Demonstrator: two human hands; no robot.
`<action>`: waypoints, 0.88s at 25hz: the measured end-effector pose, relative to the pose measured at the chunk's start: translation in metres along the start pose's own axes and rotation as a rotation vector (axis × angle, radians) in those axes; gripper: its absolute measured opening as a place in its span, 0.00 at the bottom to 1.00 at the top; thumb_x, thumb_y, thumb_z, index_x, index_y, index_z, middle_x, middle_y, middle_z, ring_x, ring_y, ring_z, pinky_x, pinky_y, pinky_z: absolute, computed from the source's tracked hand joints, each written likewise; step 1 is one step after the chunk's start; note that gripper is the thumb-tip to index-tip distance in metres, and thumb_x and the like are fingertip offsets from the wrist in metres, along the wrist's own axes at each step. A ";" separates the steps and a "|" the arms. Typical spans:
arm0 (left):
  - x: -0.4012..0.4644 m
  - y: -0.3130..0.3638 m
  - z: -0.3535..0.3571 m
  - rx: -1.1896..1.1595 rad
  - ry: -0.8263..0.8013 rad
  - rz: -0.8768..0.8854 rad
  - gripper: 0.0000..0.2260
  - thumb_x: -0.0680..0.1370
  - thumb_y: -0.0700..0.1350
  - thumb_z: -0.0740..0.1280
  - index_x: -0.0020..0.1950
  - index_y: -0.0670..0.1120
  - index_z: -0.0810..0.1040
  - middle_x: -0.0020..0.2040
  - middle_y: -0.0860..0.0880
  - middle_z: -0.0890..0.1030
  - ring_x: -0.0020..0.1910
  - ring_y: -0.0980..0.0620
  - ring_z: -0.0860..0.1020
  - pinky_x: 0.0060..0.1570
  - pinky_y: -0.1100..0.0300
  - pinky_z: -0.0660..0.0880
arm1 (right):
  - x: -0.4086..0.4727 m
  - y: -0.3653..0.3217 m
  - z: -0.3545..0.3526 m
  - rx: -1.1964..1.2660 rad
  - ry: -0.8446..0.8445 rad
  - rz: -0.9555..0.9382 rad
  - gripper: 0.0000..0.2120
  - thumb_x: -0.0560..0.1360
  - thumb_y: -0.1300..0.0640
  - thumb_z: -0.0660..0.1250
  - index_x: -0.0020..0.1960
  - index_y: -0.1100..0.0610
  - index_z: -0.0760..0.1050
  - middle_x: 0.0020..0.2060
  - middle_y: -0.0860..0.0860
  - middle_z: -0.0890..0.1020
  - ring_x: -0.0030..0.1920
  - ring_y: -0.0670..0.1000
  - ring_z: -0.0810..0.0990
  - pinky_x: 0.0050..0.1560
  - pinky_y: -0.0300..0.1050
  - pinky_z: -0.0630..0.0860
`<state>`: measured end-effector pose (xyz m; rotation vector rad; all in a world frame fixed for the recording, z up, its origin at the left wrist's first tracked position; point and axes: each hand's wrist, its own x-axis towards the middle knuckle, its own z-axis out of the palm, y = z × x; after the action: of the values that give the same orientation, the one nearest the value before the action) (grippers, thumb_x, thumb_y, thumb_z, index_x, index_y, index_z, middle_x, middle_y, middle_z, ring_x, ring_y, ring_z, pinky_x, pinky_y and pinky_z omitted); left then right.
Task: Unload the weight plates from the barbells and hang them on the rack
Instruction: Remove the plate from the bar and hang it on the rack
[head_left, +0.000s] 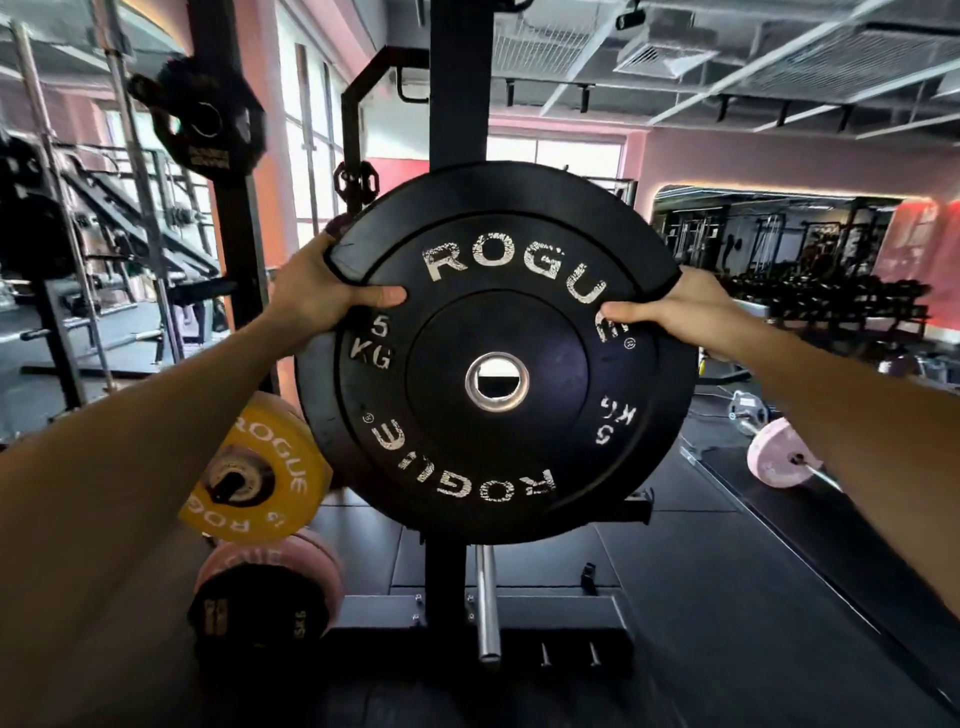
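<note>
Up against the black rack upright (460, 78) you've got the black 5 KG plate (496, 353) held face-on, left hand (322, 291) and right hand (675, 312) each curled tight round its upper rim, thumbs across the face.

Pink walls (779, 156), bright windows (550, 156), dark rubber floor (727, 597), exposed grey ceiling (727, 52).

The big plate (496, 353) I hold is black with worn white letters and a shiny silver ring in the middle. Down low is a yellow plate (265, 467) with black letters. Under it is a pink plate (311, 566) beside a small black one (254, 613). Another pink plate (782, 452) is far off. The rack (460, 104) is black. The wall (779, 156) is pink.
</note>
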<state>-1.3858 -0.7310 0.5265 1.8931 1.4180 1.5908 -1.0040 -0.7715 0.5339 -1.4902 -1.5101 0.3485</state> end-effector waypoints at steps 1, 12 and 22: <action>-0.001 0.000 0.015 0.001 -0.002 -0.016 0.29 0.61 0.51 0.83 0.58 0.51 0.76 0.49 0.55 0.80 0.47 0.55 0.78 0.48 0.65 0.73 | 0.008 0.013 -0.004 -0.002 -0.015 -0.006 0.29 0.56 0.43 0.83 0.55 0.48 0.82 0.48 0.41 0.84 0.49 0.40 0.81 0.48 0.37 0.75; -0.044 -0.092 0.142 0.040 -0.032 -0.173 0.32 0.58 0.56 0.84 0.56 0.50 0.76 0.52 0.53 0.81 0.51 0.51 0.79 0.48 0.59 0.73 | 0.021 0.165 0.026 -0.039 -0.144 0.020 0.20 0.59 0.45 0.82 0.48 0.41 0.79 0.48 0.42 0.83 0.50 0.44 0.80 0.52 0.40 0.73; -0.137 -0.280 0.219 0.074 -0.032 -0.233 0.40 0.50 0.63 0.84 0.58 0.50 0.79 0.51 0.53 0.85 0.50 0.52 0.83 0.51 0.55 0.80 | -0.018 0.346 0.170 -0.083 -0.234 0.095 0.31 0.54 0.36 0.81 0.53 0.48 0.82 0.48 0.44 0.84 0.48 0.43 0.81 0.46 0.39 0.75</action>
<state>-1.3191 -0.6317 0.1651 1.7104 1.6364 1.4104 -0.9228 -0.6445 0.1784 -1.6350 -1.6567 0.5379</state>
